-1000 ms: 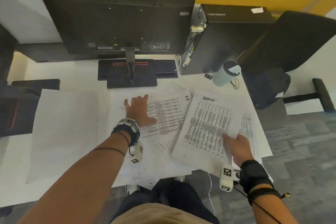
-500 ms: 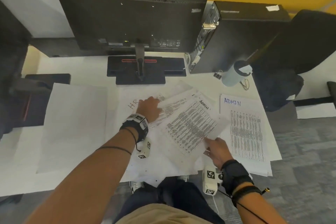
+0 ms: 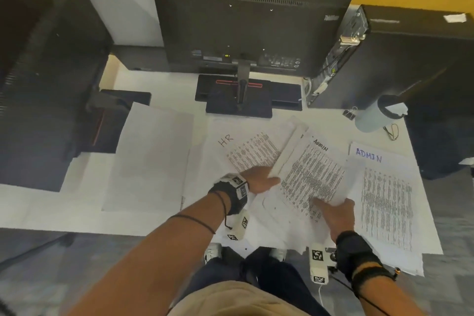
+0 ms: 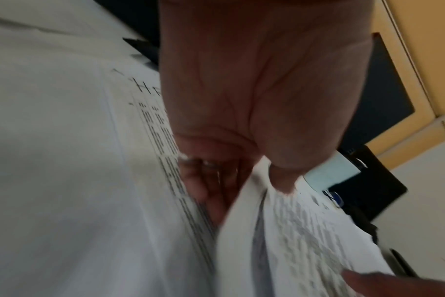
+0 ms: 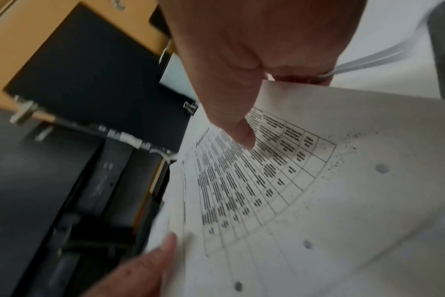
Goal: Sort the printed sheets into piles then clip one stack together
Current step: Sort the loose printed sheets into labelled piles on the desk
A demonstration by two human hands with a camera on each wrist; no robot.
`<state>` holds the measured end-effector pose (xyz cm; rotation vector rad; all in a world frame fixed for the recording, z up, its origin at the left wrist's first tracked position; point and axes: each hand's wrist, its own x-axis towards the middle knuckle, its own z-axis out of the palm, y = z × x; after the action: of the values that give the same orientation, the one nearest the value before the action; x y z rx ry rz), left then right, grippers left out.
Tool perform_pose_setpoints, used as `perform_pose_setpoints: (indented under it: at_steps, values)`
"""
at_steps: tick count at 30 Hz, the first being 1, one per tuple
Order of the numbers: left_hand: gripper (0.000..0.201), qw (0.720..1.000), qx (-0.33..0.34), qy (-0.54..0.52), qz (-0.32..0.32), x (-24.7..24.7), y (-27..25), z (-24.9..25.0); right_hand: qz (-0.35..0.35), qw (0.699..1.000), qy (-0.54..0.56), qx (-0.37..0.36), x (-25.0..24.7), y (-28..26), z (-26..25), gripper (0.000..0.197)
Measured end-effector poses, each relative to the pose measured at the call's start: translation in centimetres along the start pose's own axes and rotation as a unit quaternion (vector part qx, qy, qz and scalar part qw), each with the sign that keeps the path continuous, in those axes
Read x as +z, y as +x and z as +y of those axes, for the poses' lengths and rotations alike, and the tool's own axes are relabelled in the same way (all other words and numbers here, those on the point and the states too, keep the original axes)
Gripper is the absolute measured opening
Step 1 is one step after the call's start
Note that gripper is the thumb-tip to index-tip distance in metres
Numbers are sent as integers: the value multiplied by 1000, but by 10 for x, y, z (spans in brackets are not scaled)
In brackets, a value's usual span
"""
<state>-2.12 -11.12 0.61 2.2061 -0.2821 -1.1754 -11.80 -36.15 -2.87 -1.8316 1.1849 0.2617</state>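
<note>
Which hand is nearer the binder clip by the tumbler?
Right. The right hand pinches the Admin sheet, below the binder clip; the left hand is farther left.

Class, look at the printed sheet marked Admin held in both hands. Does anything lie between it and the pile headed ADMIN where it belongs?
Nothing visible does. The white printed Admin sheet, held by the left hand and right hand, hangs just left of the white ADMIN pile, whose top is bare. The black binder clip and pale cup sit farther back.

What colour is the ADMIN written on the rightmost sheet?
Blue ink on the rightmost sheet, clearest in the head view.
</note>
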Motion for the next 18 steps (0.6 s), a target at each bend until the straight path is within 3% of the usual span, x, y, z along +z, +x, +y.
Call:
perform_pose_setpoints:
  at_steps: [2,3,4,6,7,10,14,18]
  values:
    - [36,986,-62,-1,154,-10,1,-14,10,997,-64,-36,8,-5,-5,102]
    - [36,968,-123,3,218,-16,-3,-21,12,995,-85,-48,12,-6,-6,104]
    - [47,945,-193,-14,262,-19,-6,-28,9,993,-101,-55,17,-6,-6,104]
    - [76,911,-300,-86,270,-20,-12,-36,4,991,-117,-60,26,-6,-8,103]
    - [85,902,-318,-119,266,-18,-13,-36,-2,991,-120,-58,30,-5,-8,104]
    - [101,876,-304,-219,304,-10,-6,-27,-21,990,-117,-70,34,-4,-10,110]
    - [126,817,-286,-384,320,-10,6,-26,-24,979,-163,-119,33,2,-9,107]
    - [143,841,-377,-272,276,-15,5,-26,-48,961,-210,-175,30,7,-4,116]
